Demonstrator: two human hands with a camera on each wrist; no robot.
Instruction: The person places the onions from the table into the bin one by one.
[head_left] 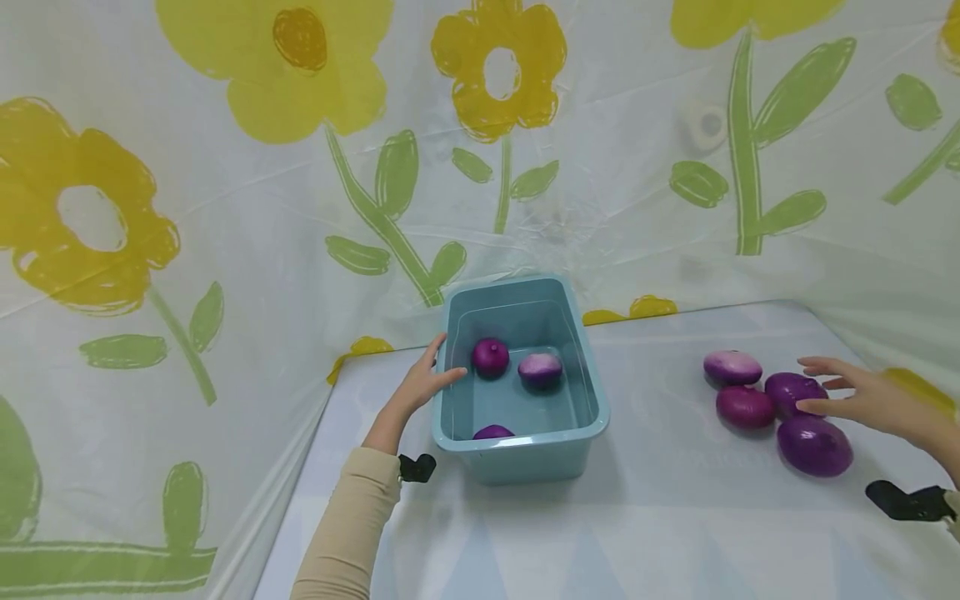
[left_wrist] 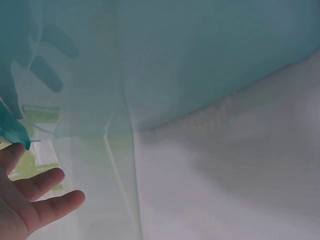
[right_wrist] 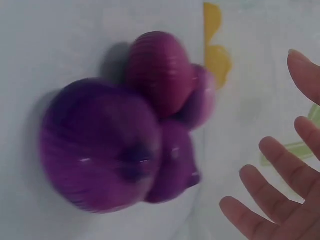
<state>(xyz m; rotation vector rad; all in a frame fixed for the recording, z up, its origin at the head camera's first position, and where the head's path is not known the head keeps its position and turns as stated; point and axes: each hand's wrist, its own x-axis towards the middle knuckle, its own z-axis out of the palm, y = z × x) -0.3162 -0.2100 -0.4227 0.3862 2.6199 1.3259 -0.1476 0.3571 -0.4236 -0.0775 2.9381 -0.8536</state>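
Observation:
A light blue plastic bin (head_left: 525, 459) stands on the table with three purple onions inside: a round one (head_left: 491, 358), a pale-topped one (head_left: 540, 370) and one (head_left: 493, 432) partly hidden by the near wall. My left hand (head_left: 422, 385) is at the bin's left rim, thumb over the edge, fingers fairly straight and spread. Over a cluster of several purple onions on the right, my right hand (head_left: 873, 398) hovers with spread fingers and holds nothing. The cluster has a large dark onion (head_left: 815, 447), a reddish one (head_left: 745, 408), a pale-topped one (head_left: 732, 367) and another (head_left: 793, 393) nearest my fingertips.
A white tablecloth (head_left: 645, 533) with pale blue triangles covers the table. Behind it and at the left hangs a white curtain (head_left: 600, 208) printed with yellow flowers and green leaves. Between bin and onion cluster lies a stretch of tabletop.

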